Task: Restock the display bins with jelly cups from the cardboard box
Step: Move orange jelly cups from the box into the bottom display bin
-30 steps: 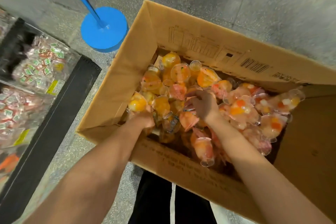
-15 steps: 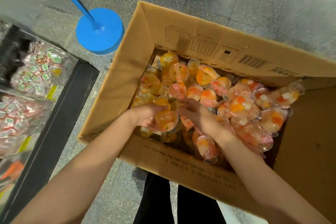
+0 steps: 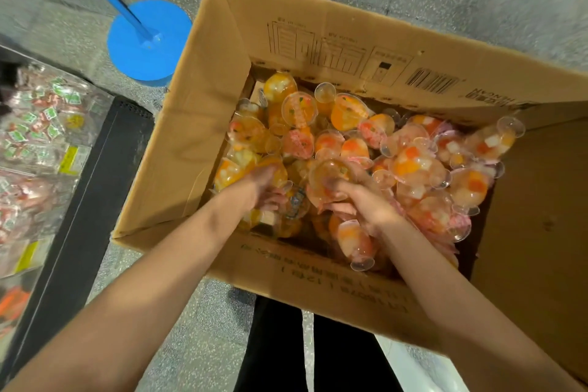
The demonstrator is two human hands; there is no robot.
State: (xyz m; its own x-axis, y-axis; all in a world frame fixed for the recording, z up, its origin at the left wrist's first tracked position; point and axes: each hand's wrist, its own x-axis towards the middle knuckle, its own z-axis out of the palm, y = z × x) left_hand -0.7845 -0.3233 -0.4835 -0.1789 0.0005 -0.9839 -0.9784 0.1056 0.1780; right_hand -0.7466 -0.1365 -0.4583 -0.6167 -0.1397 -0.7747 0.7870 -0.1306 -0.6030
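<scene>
both hands gather jelly cups deep in the cardboard box [image 3: 203, 124]

since a second ago the hands have closed together near the box's front wall: the left hand [image 3: 264, 191] has its fingers curled under a few cups, the right hand [image 3: 356, 200] has its fingers grasping one jelly cup [image 3: 331, 175]. a scoop looks ready to lift toward the display bins [image 3: 41, 124] left of the box. counted: one box, two hands, at least two bins; the loose jelly cups [image 3: 413, 165] are too many to count.
</scene>
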